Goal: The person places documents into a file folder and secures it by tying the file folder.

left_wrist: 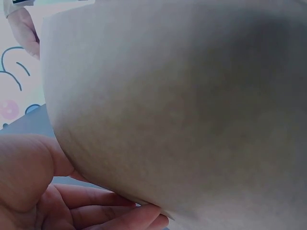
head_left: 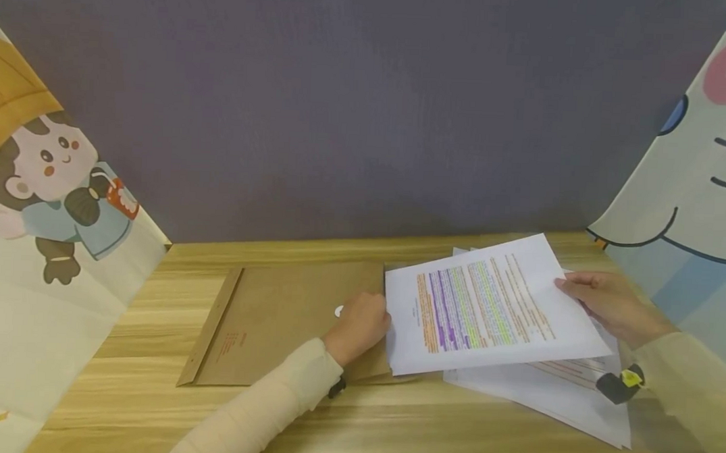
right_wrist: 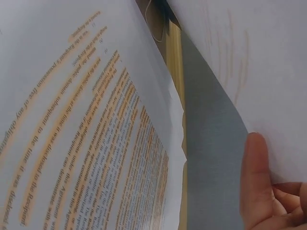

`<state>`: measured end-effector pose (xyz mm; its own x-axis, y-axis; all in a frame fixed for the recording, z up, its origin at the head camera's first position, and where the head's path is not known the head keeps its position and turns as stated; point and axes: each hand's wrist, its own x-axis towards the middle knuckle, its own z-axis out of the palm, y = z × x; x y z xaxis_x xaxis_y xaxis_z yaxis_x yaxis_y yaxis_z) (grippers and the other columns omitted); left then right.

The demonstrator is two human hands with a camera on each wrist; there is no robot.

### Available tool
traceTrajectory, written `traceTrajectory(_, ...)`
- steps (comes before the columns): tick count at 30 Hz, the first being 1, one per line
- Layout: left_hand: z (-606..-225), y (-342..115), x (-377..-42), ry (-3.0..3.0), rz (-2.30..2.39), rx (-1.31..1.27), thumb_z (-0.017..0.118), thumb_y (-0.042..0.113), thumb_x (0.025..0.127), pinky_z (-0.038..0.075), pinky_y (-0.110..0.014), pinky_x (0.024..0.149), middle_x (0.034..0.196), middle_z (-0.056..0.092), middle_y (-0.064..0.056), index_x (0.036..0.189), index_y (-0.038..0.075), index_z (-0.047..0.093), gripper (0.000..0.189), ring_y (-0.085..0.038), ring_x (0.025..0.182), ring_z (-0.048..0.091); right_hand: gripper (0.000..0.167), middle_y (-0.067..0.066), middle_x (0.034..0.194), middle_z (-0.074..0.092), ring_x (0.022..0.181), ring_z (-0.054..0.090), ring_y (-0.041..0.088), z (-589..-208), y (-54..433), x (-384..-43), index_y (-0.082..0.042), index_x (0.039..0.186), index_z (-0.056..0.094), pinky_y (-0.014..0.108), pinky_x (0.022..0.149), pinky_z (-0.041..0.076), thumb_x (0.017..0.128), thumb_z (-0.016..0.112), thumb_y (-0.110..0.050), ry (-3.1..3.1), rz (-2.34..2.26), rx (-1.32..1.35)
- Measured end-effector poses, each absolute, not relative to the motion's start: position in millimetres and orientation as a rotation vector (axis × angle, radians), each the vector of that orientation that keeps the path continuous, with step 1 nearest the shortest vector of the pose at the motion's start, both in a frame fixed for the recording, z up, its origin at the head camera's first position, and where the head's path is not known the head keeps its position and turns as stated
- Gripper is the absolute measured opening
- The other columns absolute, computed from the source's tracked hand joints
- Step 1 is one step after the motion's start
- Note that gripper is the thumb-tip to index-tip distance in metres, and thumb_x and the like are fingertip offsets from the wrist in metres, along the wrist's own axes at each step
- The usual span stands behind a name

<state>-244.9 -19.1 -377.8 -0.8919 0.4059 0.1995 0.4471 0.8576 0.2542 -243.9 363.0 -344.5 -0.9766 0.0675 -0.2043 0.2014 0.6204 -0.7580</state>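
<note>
A brown paper envelope (head_left: 292,318) lies on the table, its open end facing right. My left hand (head_left: 361,328) grips that end by the edge; in the left wrist view the thumb and fingers hold the rim of the brown paper (left_wrist: 168,105). With my right hand (head_left: 609,305) I pinch the right edge of a printed sheet (head_left: 475,306) marked with orange, purple and green highlighter. The sheet is raised and tilted, its left edge right at the envelope's opening. Beneath it lie more printed sheets (head_left: 550,393), with orange-highlighted text (right_wrist: 86,134) in the right wrist view.
The wooden table (head_left: 354,429) ends at a dark grey panel (head_left: 368,118) behind. Cartoon-printed walls (head_left: 723,202) close in both sides. A white round button (head_left: 338,311) shows on the envelope next to my left hand.
</note>
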Motion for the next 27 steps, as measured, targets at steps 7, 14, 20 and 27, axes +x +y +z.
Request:
traceTrajectory(7, -377.3, -19.2, -244.7, -2.870, -0.430, -0.686, 0.062, 0.007, 0.080, 0.033, -0.023, 0.037, 0.052, 0.049, -0.002, 0.058, 0.006, 0.057, 0.023, -0.013, 0.044, 0.040, 0.061, -0.006, 0.086, 0.062, 0.072, 0.058, 0.007, -349.7, 357.3, -244.7, 0.015, 0.129, 0.040, 0.026, 0.062, 0.051, 0.096, 0.050, -0.037, 2.669, -1.350, 0.217)
traceTrajectory(14, -375.9, -18.6, -244.3, -2.884, -0.454, -0.682, 0.061, 0.007, 0.082, 0.033, -0.022, 0.036, 0.052, 0.048, -0.002, 0.060, 0.004, 0.057, 0.022, -0.012, 0.043, 0.039, 0.071, 0.011, 0.104, 0.062, 0.078, 0.056, 0.008, -352.5, 350.5, -247.0, 0.013, 0.133, 0.038, 0.025, 0.065, 0.051, 0.093, 0.053, -0.044, 2.680, -1.314, 0.283)
traceTrajectory(20, -375.5, -18.1, -244.1, -2.897, -0.432, -0.681, 0.061, 0.008, 0.082, 0.034, -0.024, 0.038, 0.053, 0.050, -0.004, 0.062, 0.004, 0.058, 0.021, -0.014, 0.045, 0.042, 0.069, 0.008, 0.104, 0.062, 0.079, 0.057, 0.006, -354.8, 345.5, -249.2, 0.014, 0.134, 0.037, 0.025, 0.067, 0.052, 0.094, 0.052, -0.041, 2.621, -1.356, 0.239)
traceTrajectory(27, -375.4, -17.5, -244.5, -2.936, -0.481, -0.645, 0.060, 0.007, 0.083, 0.035, -0.024, 0.037, 0.053, 0.048, -0.003, 0.060, 0.005, 0.055, 0.023, -0.014, 0.045, 0.042, 0.067, 0.013, 0.112, 0.060, 0.083, 0.058, 0.005, -357.6, 333.7, -250.5, 0.014, 0.135, 0.034, 0.026, 0.071, 0.053, 0.096, 0.051, -0.037, 2.560, -1.424, 0.195)
